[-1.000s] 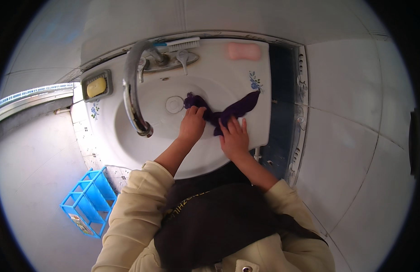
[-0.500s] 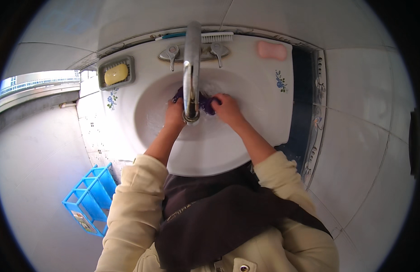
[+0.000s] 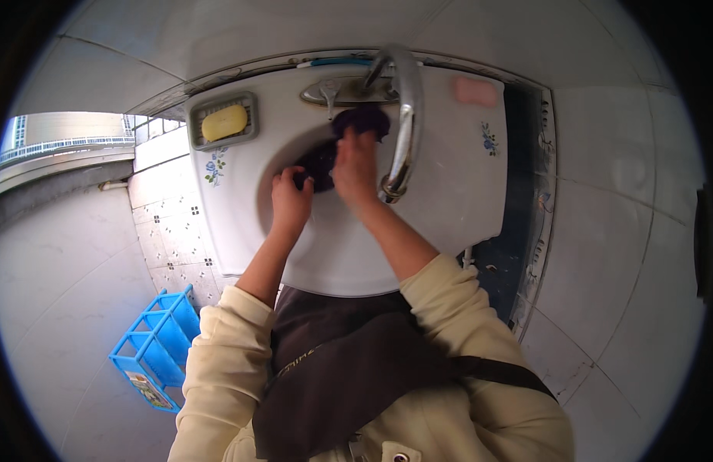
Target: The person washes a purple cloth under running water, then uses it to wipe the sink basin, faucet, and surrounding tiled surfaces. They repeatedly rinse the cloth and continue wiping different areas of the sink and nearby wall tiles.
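Note:
A dark purple cloth (image 3: 362, 121) lies in the bowl of a white wash basin (image 3: 449, 208), up against its back wall under the tap. My left hand (image 3: 291, 202) grips the cloth's near end, fingers curled. My right hand (image 3: 355, 165) presses on the middle of the cloth, just left of the curved chrome tap spout (image 3: 406, 115). Part of the cloth is hidden under both hands.
A yellow soap bar (image 3: 224, 122) sits in a metal dish at the basin's left rim; a pink soap (image 3: 476, 91) lies on the right rim. A blue plastic rack (image 3: 154, 346) stands on the floor at lower left. Tiled walls surround the basin.
Both hands and the cloth have moved from the bowl's middle to its back wall by the tap. The view has swung, so the tap now appears on the right.

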`<state>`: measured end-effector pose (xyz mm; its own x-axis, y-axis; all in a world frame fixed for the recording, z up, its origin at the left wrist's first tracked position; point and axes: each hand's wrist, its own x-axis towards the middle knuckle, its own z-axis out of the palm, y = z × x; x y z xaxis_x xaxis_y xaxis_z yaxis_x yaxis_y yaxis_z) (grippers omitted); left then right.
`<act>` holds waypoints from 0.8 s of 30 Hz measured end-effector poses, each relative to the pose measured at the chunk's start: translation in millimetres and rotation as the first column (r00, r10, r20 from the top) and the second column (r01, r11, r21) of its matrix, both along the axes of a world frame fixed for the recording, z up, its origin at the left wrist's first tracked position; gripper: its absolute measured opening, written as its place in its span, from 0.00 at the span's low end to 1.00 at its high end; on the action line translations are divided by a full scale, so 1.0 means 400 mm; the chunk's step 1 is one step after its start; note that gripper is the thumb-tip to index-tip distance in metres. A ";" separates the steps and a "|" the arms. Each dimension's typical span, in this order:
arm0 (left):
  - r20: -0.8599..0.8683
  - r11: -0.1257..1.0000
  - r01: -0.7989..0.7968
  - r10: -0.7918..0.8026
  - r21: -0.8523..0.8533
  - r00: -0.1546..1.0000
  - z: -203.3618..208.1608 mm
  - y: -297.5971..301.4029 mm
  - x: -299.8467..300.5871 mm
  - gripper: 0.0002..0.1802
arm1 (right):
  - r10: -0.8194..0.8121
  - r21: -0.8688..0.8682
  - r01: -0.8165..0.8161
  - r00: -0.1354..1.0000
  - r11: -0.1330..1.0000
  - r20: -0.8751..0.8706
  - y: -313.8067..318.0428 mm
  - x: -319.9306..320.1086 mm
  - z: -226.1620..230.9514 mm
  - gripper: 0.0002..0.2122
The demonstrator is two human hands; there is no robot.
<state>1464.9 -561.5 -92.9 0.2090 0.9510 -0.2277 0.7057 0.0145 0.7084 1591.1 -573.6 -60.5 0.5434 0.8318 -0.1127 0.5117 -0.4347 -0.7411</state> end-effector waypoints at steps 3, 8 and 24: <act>0.011 0.995 0.092 -0.092 -0.026 0.996 -0.002 -0.021 -0.030 0.16 | 0.201 0.246 -0.232 0.969 0.941 0.143 0.015 -0.121 -0.053 0.13; 0.025 0.868 0.487 -0.491 0.098 0.871 -0.011 -0.062 -0.117 0.21 | 0.400 0.076 -0.396 0.868 0.915 -0.293 -0.070 -0.156 -0.079 0.14; -0.093 0.860 0.473 -0.495 -0.190 0.864 0.038 -0.071 -0.012 0.23 | 0.178 -0.224 -0.105 0.923 0.969 0.340 -0.124 0.062 -0.213 0.25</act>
<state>1460.1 -589.7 -77.6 0.5906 0.6875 -0.4225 0.7396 -0.2517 0.6243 1615.9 -623.4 -145.8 0.4565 0.8836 -0.1042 0.7916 -0.4568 -0.4058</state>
